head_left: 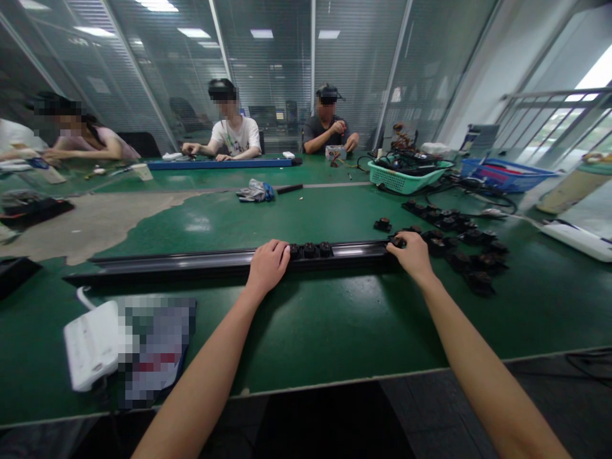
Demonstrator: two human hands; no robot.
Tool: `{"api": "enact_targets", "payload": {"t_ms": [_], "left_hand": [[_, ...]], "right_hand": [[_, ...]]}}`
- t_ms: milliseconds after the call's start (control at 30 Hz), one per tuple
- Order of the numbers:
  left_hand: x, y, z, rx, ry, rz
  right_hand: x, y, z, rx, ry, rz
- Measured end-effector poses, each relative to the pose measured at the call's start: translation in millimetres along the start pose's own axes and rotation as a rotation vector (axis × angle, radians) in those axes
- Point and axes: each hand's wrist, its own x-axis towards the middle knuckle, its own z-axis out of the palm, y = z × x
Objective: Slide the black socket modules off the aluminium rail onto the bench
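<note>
A long black rail (215,260) with a channel along its top lies across the green table in front of me. My left hand (270,266) is closed over the rail near its middle, fingers together, beside a short row of black block-shaped parts (310,249) seated in the channel. At the rail's right end, my right hand (412,255) pinches a small black part (396,241); the fingers cover much of it. One loose black part (382,224) sits on the table just beyond that end. Several similar black parts (478,255) are spread to the right of my right hand.
A green basket (406,178) of cables and a blue basket (507,175) stand at the back right. Grey gloves (255,191) lie beyond the rail. A white device (93,344) is at the front left. Several people sit across the table, one behind a blue rail (224,164).
</note>
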Motion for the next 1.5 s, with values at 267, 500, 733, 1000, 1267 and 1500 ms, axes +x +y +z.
{"api": "enact_targets", "payload": {"t_ms": [267,500,733,1000,1267,1500], "left_hand": [[1,1,-0.9,0.026,-0.016,-0.003],[0,2,-1.8,0.016,-0.015,-0.001],[0,2,-1.4,-0.001,-0.003,-0.004],[0,1,-0.3,0.0,-0.004,-0.003],[0,0,0.3,0.002,-0.002,0.0],[0,0,-0.2,-0.016,-0.002,-0.001]], "right_hand": [[-3,2,0,-0.062,0.011,0.062],[-4,3,-1,-0.066,0.006,0.081],[4,19,-4,-0.036,0.077,0.083],[10,32,-10,-0.057,0.07,0.079],[11,34,-10,-0.056,0.055,0.096],[12,36,-15,-0.062,0.083,0.115]]}}
